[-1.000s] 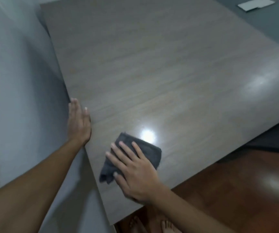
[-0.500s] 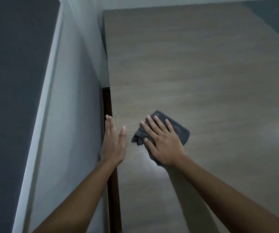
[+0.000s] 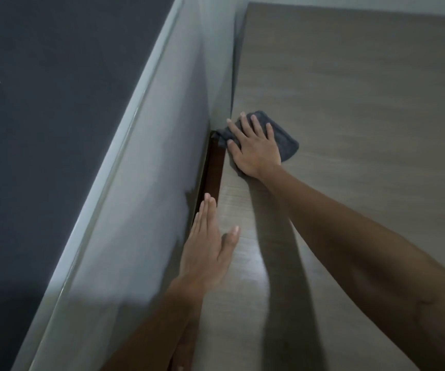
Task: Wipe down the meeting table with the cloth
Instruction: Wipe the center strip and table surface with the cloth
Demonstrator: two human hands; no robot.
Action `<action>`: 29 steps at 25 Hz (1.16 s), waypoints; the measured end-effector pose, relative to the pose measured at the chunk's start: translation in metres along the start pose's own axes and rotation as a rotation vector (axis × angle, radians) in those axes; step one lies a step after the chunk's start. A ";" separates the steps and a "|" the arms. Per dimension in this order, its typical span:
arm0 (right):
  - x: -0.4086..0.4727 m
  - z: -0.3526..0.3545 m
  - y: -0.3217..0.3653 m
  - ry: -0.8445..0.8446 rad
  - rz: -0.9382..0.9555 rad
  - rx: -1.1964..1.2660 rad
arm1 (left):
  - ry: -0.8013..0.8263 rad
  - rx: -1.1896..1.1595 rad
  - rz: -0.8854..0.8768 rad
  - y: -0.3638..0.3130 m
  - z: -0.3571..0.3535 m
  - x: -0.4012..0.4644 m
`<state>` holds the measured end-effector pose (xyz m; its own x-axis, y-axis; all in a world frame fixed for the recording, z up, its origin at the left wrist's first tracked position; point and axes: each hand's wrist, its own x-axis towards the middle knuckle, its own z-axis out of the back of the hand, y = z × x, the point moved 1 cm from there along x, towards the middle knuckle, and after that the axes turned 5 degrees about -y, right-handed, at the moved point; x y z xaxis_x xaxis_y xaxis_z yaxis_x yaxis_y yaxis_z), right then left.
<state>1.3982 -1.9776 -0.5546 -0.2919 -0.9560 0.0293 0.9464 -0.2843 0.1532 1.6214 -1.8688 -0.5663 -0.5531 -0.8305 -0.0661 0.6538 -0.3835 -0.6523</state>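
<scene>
So we're leaning over the tabletop (image 3: pixel 349 129) here, wood-grain finish, and both our arms are reaching out across it. Our right hand (image 3: pixel 256 148) is lying flat on the cloth (image 3: pixel 285 140), fingers straight and a bit spread, pressing it down rather than gripping it. The cloth is dark grey and bunched up, and it's sitting right at the left edge of the tabletop, roughly halfway up that edge as we're seeing it. One corner of it is poking past the edge, hanging over the narrow dark gap (image 3: pixel 212 172) between the tabletop and the wall (image 3: pixel 149 183). The rest of it is sticking out from under our fingers on the far side and toward the right.

Our left hand (image 3: pixel 208 253) is released too, holding nothing: palm down, fingers straight and together, thumb out to the side. It's resting along the same left edge, nearer to us than the cloth, with the fingertips lying over the gap. The two hands are well apart along that edge.

The wall beside the tabletop is pale grey, with a dark panel (image 3: pixel 42 103) further left.
</scene>
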 end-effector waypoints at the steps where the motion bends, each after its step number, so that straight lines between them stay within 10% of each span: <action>1: -0.008 0.000 0.002 0.001 0.003 0.005 | 0.002 0.016 0.032 -0.001 -0.001 -0.003; 16: -0.290 0.002 0.108 0.032 0.197 0.063 | -0.022 -0.439 0.434 0.011 -0.001 -0.247; 29: -0.365 0.003 0.095 0.019 0.159 0.062 | -0.086 0.083 0.272 0.008 -0.006 -0.273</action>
<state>1.5942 -1.6555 -0.5473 -0.1356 -0.9900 0.0399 0.9701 -0.1245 0.2083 1.7739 -1.6425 -0.5579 -0.3081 -0.9372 -0.1635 0.8142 -0.1708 -0.5549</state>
